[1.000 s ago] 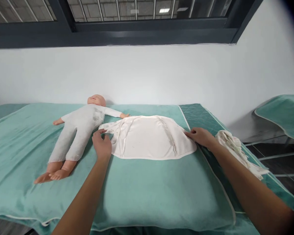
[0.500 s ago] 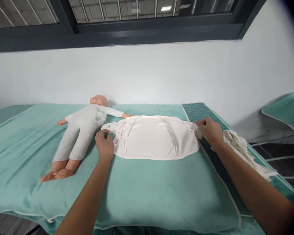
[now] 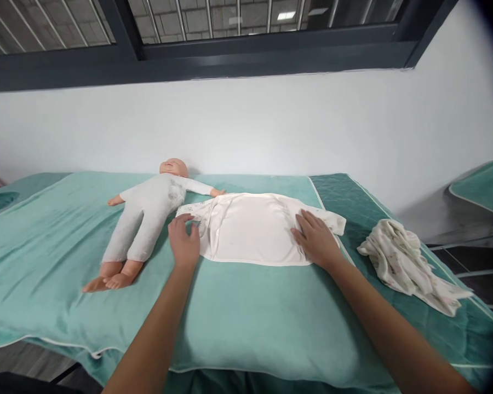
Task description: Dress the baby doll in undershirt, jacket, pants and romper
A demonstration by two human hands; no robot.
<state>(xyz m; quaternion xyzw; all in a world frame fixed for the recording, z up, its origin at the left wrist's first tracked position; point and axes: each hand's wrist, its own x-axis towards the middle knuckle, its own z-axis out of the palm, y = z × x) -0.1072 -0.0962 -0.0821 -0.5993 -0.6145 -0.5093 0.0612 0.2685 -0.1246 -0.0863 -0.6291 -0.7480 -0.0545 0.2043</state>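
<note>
A small white baby shirt [image 3: 250, 230] lies spread out on the green bed cover, its sleeves out to both sides. My left hand [image 3: 184, 241] is at the left sleeve, thumb and fingers apart, touching the cloth's edge. Flat on the right part of the shirt rests my right hand [image 3: 316, 236], its fingers stretched out. The shirt's right sleeve [image 3: 334, 221] extends beyond this hand. To the left, a baby doll [image 3: 152, 208] in a white body lies on its back, one hand close to the shirt's left sleeve.
A crumpled white patterned cloth [image 3: 402, 260] lies to the right on a darker green cover [image 3: 349, 197]. Behind the bed are a white wall [image 3: 271, 126] and a dark window frame [image 3: 271, 57]. Another green-covered edge [image 3: 485, 186] shows at far right.
My right hand has let go of the right sleeve's end and moved left onto the shirt, now lying flat. The right sleeve lies straighter. My left hand stays by the left sleeve, its fingers more apart.
</note>
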